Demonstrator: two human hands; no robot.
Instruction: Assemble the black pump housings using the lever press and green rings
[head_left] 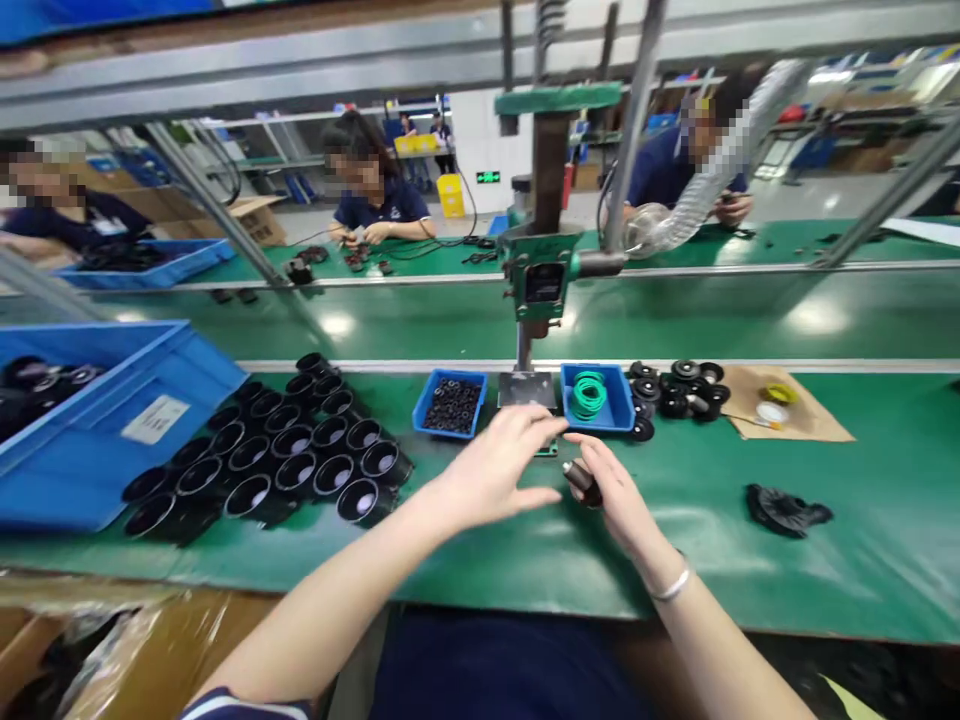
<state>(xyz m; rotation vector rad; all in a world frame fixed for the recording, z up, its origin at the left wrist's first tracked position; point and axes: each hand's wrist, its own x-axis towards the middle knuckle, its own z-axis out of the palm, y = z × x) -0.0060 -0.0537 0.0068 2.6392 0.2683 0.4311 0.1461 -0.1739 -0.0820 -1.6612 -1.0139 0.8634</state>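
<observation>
My left hand (502,462) is over the bench before the press, fingers stretched out and thumb apart, with nothing visible in it. Close on its right, my right hand (616,492) is closed around a dark cylindrical part with a small shiny metal tip (582,482); its exact kind cannot be made out. Behind my hands stands a green bench press (541,270) on a metal base plate (527,390). A small blue bin of black rings (450,403) lies left of the base, and a blue bin (621,400) with green rings (589,396) lies right of it.
Several black cups (296,470) stand in rows at left beside a large blue crate (120,440). Black round parts (682,388), cardboard (814,415) with a small yellow container (778,393), and a crumpled black bag (786,510) lie at right. Co-workers sit across the bench.
</observation>
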